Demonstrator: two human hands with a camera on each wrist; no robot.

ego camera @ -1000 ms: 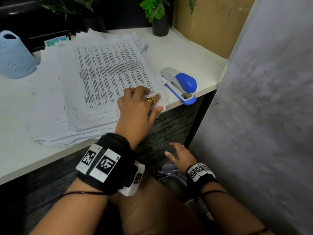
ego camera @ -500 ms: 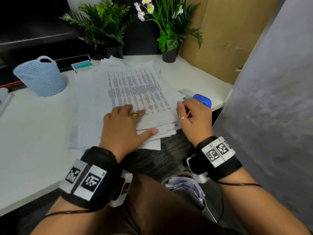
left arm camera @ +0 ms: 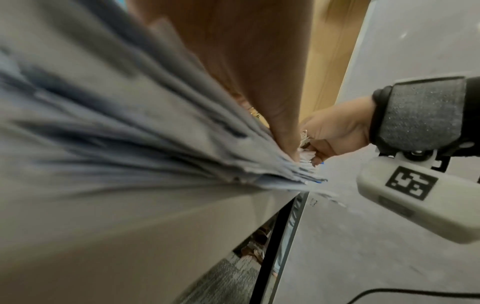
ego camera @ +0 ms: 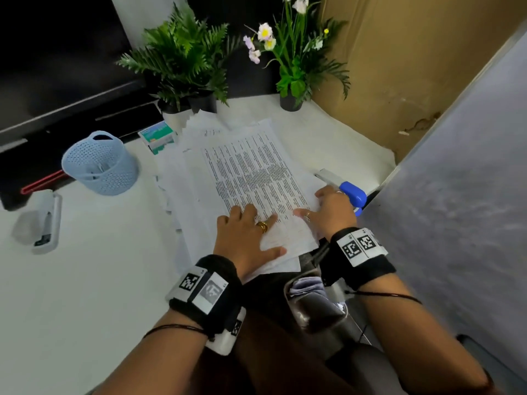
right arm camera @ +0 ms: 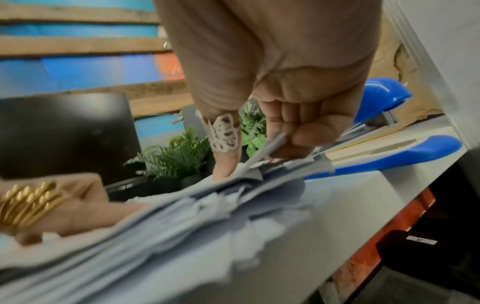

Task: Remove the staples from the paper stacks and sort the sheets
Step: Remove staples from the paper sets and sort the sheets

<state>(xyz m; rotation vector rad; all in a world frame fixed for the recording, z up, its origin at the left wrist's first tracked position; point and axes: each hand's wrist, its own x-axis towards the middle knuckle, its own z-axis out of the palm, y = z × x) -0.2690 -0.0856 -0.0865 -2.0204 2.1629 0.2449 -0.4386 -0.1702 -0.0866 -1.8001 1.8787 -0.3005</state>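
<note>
Papers (ego camera: 251, 178) lie mid-frame under the flat left hand (ego camera: 245, 238); the right hand (ego camera: 330, 212) pinches their corner on the white desk (ego camera: 85, 280).

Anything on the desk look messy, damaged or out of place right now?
Yes. The paper stack is fanned and skewed, its near corner overhanging the desk edge, with ragged sheet corners by the right hand. The left hand presses it flat. The cardboard behind looks scuffed.

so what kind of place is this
Likely an office desk or cubicle: a white desk with printed paper stacks, a blue stapler, a mesh pen holder and a grey partition.
</note>
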